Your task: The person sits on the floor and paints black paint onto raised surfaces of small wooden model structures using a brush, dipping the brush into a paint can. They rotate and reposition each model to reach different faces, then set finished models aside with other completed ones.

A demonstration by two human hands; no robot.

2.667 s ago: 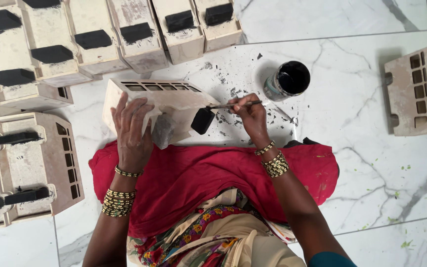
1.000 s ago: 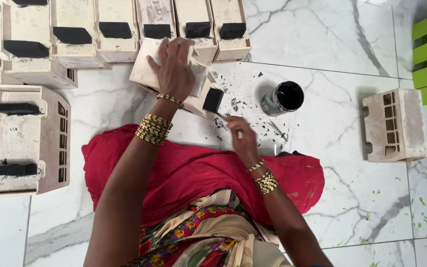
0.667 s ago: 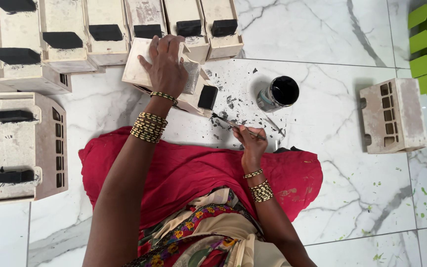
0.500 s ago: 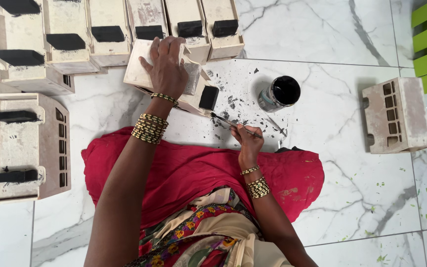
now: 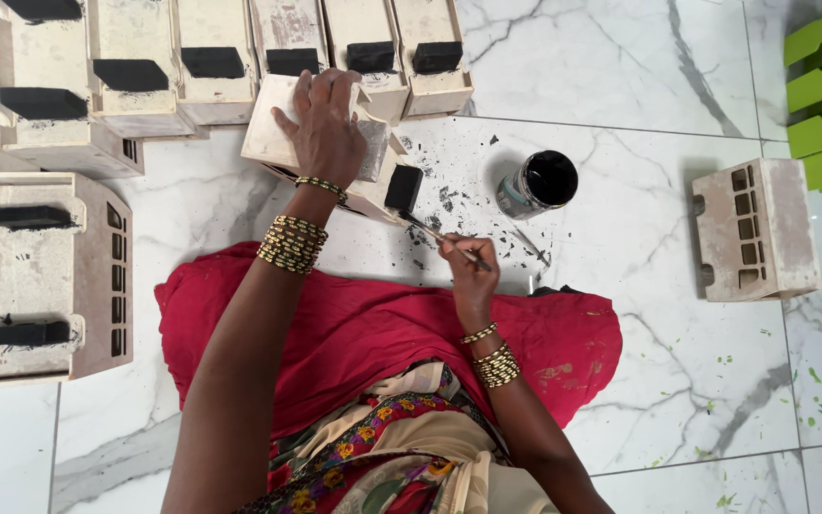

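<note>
The left hand lies flat, fingers spread, on a pale cream rectangular block with a black-painted tab, which sits on the white marble floor tight against a row of like blocks beyond the fingertips. The right hand, near the red cloth, pinches a thin paintbrush whose tip meets the black tab. Right of it stand a small round tin of black paint and open floor.
</note>
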